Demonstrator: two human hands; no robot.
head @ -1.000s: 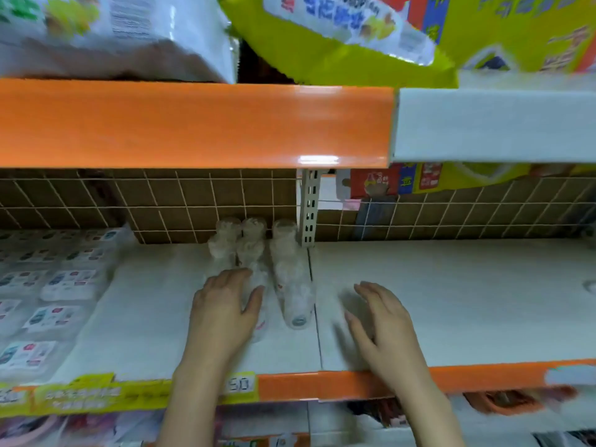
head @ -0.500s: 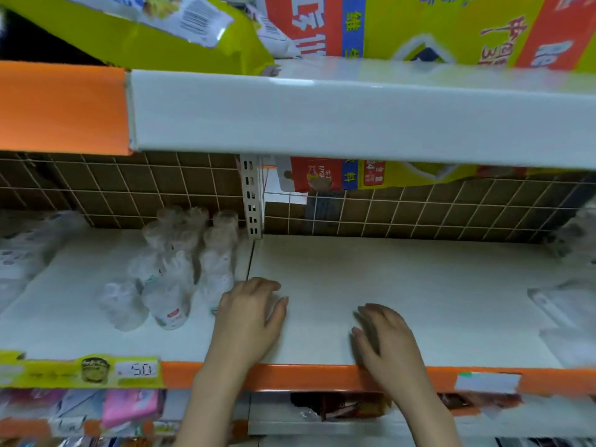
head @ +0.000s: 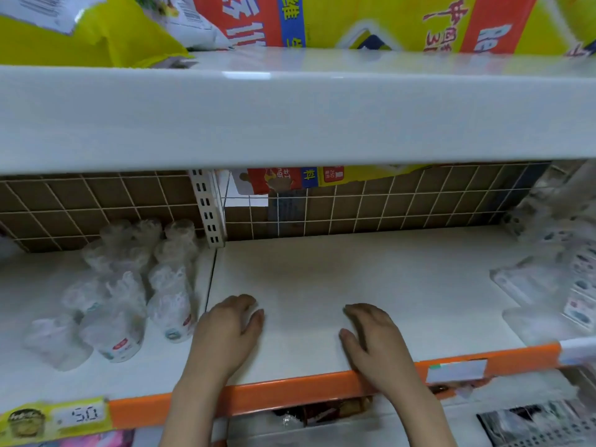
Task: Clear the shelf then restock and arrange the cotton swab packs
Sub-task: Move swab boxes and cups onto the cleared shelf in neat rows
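Note:
Several clear cylindrical cotton swab packs (head: 129, 285) lie in rows on the left part of the white shelf (head: 371, 275), just left of the seam between two shelf boards. My left hand (head: 229, 333) rests palm down on the shelf, just right of the nearest pack, fingers loosely curved and holding nothing. My right hand (head: 371, 340) also rests on the bare white board near the orange front edge, fingers relaxed and empty. More flat clear packs (head: 554, 285) lie blurred at the far right of the shelf.
A white upper shelf (head: 290, 114) hangs low over the working space, loaded with yellow and red packages (head: 371, 21). A wire grid back panel (head: 371, 208) and a slotted upright post (head: 208, 211) close the rear. A yellow price tag (head: 54, 417) sits on the front rail.
The view has swung right, so the swab packs now sit further left. My left hand left the packs and both hands moved onto the bare right-hand board.

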